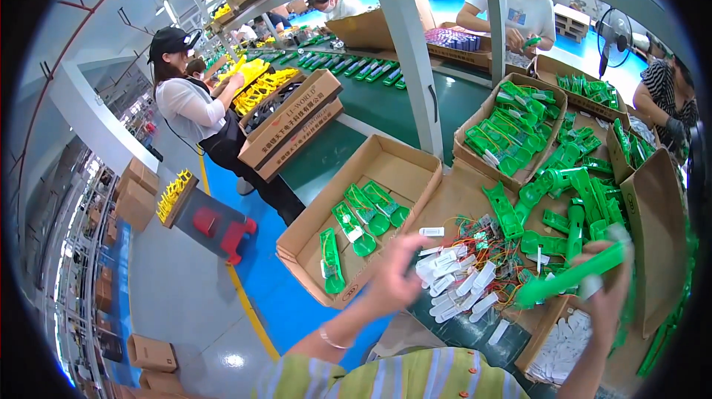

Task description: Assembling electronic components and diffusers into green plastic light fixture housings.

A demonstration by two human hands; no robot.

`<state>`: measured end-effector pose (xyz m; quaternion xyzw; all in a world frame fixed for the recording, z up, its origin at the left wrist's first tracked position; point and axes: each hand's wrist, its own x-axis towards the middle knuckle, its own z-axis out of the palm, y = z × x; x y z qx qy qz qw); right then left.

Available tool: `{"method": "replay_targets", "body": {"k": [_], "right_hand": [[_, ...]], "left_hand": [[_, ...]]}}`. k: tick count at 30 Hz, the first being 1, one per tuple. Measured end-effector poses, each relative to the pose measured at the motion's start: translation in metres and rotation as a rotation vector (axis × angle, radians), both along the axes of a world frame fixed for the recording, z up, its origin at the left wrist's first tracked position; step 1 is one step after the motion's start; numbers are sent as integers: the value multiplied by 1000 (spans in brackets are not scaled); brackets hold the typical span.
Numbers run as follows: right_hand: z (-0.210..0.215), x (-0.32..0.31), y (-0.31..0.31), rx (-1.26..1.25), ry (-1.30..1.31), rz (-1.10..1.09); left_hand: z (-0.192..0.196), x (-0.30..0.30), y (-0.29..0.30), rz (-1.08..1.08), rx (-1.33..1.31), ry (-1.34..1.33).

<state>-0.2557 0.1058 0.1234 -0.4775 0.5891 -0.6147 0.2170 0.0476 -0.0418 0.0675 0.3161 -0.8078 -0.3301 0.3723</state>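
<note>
My right hand grips a long green plastic casing, blurred by motion, above the right part of the bench; white coverings show on some of its fingertips. My left hand is curled, also blurred, with a small dark thing at its fingers that I cannot make out. Between the hands lies a heap of white plastic strips, mixed with thin coloured wires and small circuit boards. Beyond it, loose green casings are piled up. An open carton at left holds several green casings with boards and wires.
A carton packed with green casings stands behind the pile. A small box of white parts sits by my right forearm. A grey post rises from the bench. A co-worker stands at left beside yellow parts; others work across the bench.
</note>
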Motion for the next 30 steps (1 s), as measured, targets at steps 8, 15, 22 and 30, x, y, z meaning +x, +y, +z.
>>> {"method": "replay_targets", "body": {"k": [8,15,22,30], "right_hand": [[-49,22,63,380,211,-110],[-136,11,137,791,781,-362],[-137,-13,89,680,549,-271],[-137,-26,112,641,567,-439]], "left_hand": [[-32,-90,57,-820,1203,332],[-52,-89,51,-416,1351,257],[-61,-80,38,-198,1088,287],[-67,-80,38,-320,1229,365]]}}
